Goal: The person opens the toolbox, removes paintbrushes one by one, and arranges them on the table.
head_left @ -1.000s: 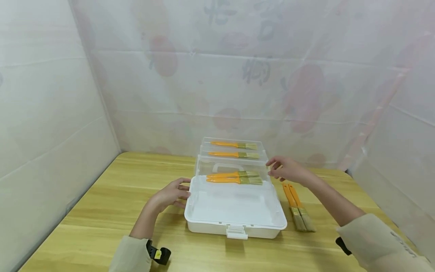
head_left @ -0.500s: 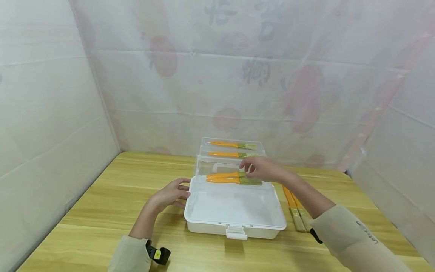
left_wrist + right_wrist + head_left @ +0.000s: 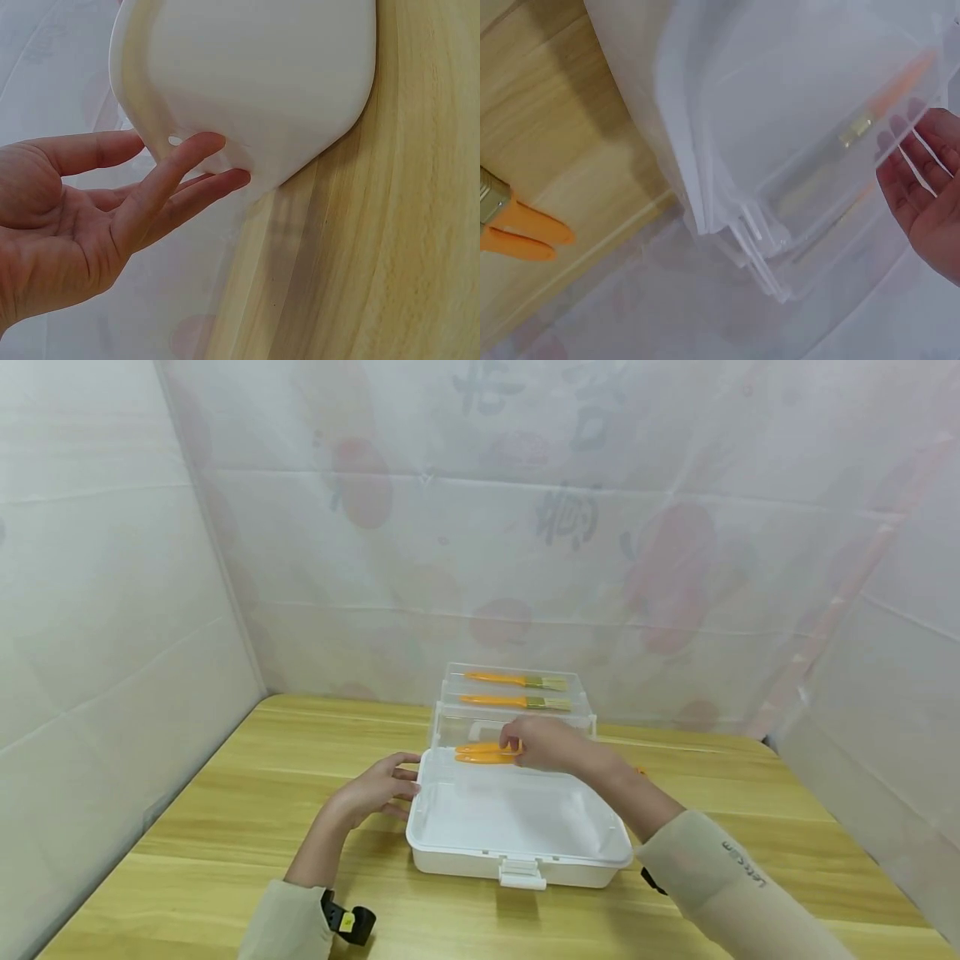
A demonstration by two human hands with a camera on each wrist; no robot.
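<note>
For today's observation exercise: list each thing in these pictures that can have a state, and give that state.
Storage box: open, tiers fanned back, front latch undone.
Lower tray brushes: lying flat, partly under the right hand.
Upper tray brushes: lying flat, one per tray.
Left hand: fingers straight, touching the box's left side.
Right hand: over the lower brushes; grip unclear.

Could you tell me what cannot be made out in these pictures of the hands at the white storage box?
- Head view: the right hand covers the bristle ends of the two orange brushes in the box's tray, so its grip on them is unclear.
- Head view: the brushes on the table are hidden behind the right forearm.
- Right wrist view: only the orange handle tips show; the left edge cuts off the rest.
- Left wrist view: the left hand's fingertips touch the box's outer wall; nothing inside shows.
</note>
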